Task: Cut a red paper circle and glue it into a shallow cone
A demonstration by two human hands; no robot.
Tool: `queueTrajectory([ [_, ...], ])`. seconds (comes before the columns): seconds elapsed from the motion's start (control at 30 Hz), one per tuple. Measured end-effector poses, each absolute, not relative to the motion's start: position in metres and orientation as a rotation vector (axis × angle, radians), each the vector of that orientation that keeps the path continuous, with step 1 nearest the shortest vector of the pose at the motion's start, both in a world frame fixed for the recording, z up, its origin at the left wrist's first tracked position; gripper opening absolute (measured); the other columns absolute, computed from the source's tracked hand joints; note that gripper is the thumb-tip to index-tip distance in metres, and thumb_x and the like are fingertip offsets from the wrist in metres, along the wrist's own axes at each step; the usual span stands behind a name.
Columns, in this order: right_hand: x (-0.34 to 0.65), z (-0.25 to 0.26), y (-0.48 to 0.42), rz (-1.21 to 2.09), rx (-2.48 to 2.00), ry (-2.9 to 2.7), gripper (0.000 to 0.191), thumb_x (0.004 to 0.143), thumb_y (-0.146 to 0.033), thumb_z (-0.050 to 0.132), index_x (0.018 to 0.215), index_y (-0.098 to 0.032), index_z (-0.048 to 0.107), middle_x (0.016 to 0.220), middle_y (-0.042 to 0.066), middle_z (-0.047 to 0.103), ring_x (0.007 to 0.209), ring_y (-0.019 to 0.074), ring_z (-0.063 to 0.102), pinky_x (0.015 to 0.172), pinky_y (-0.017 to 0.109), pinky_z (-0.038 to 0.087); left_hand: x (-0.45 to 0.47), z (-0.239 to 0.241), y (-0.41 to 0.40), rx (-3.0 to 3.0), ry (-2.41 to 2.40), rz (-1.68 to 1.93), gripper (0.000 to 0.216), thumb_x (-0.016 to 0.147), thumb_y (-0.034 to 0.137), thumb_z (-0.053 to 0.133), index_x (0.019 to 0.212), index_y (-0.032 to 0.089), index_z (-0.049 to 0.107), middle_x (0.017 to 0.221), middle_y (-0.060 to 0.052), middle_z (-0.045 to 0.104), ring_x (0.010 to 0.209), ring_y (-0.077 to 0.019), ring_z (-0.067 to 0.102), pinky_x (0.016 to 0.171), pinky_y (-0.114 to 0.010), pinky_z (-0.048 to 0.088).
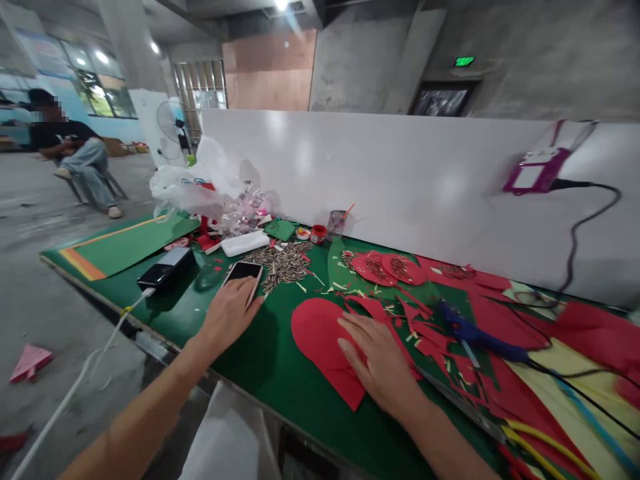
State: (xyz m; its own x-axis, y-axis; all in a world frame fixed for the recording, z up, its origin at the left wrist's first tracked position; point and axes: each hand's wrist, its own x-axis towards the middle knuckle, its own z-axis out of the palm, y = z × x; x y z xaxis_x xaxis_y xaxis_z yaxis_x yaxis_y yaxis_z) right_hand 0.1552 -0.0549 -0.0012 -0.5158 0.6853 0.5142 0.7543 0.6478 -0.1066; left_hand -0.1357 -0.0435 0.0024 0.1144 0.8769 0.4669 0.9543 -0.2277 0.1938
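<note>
My left hand point(227, 318) lies flat on the green table point(260, 360), its fingertips over the near end of a smartphone point(243, 272) with a dark screen. My right hand point(377, 360) rests palm down on a large red paper cutout point(320, 340) with a rounded edge. Neither hand grips anything; the fingers of both are spread. Red paper scraps point(425, 333) lie scattered just right of my right hand.
A black power bank point(165, 269) with a white cable sits left of the phone. A heap of sunflower seed shells point(283, 261), a blue glue gun point(475, 335), round red cutouts point(387, 268), plastic bags point(200, 183) and a white back panel point(400, 180) surround them. A person sits far left point(75, 157).
</note>
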Motion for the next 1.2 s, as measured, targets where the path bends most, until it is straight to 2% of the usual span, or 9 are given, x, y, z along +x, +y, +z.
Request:
queueTrajectory([
  [0.1,0.153,-0.004,-0.058,-0.18,-1.126,-2.291,0.034,0.092,-0.034,0.038,0.11,-0.016,0.06,0.108,0.01,0.064,0.103,0.0222,0.056,0.087,0.04,0.047,-0.15,0.004,-0.018,-2.024,-2.122,-0.528,0.05,0.083,0.04,0.049,0.122,0.009,0.048,0.123,-0.017,0.054,0.112,-0.0307,0.049,0.093,-0.041,0.039],
  [0.27,0.152,-0.006,-0.058,-0.179,-1.056,-2.24,0.029,0.09,-0.033,0.042,0.106,-0.016,0.059,0.102,0.01,0.064,0.098,0.0213,0.058,0.083,0.038,0.05,-0.144,0.004,0.009,-1.994,-2.296,-0.34,0.071,0.077,0.05,0.051,0.134,0.012,0.034,0.139,-0.017,0.036,0.12,-0.0357,0.04,0.092,-0.045,0.037],
  [0.5,0.157,-0.015,-0.057,-0.16,-1.0,-2.244,0.025,0.09,-0.032,0.043,0.104,-0.018,0.059,0.099,0.009,0.065,0.093,0.0199,0.061,0.077,0.032,0.053,-0.126,-0.004,0.009,-1.871,-2.42,-0.328,0.058,0.079,0.03,0.044,0.134,0.014,0.035,0.141,-0.015,0.033,0.123,-0.0325,0.035,0.092,-0.045,0.037],
  [0.93,0.166,-0.024,-0.046,-0.108,-0.987,-2.267,0.022,0.087,-0.03,0.047,0.099,-0.019,0.061,0.093,0.008,0.068,0.087,0.0212,0.065,0.071,0.032,0.055,-0.123,-0.002,0.011,-1.773,-2.476,-0.358,0.064,0.073,0.028,0.046,0.135,0.014,0.035,0.143,-0.02,0.029,0.115,-0.04,0.042,0.083,-0.053,0.04],
  [1.03,0.166,-0.023,-0.045,-0.117,-0.983,-2.27,0.021,0.088,-0.03,0.046,0.098,-0.02,0.061,0.092,0.008,0.068,0.085,0.0207,0.065,0.071,0.031,0.055,-0.126,0.001,0.007,-1.791,-2.492,-0.385,0.064,0.076,0.032,0.046,0.136,0.013,0.033,0.143,-0.021,0.028,0.115,-0.04,0.043,0.086,-0.053,0.039],
  [1.2,0.167,-0.019,-0.044,-0.134,-1.022,-2.247,0.022,0.09,-0.029,0.043,0.099,-0.018,0.059,0.092,0.008,0.068,0.085,0.0205,0.065,0.072,0.032,0.054,-0.153,0.001,-0.017,-1.909,-2.508,-0.616,0.073,0.079,0.051,0.046,0.137,0.01,0.029,0.142,-0.02,0.03,0.123,-0.0344,0.04,0.095,-0.045,0.037],
])
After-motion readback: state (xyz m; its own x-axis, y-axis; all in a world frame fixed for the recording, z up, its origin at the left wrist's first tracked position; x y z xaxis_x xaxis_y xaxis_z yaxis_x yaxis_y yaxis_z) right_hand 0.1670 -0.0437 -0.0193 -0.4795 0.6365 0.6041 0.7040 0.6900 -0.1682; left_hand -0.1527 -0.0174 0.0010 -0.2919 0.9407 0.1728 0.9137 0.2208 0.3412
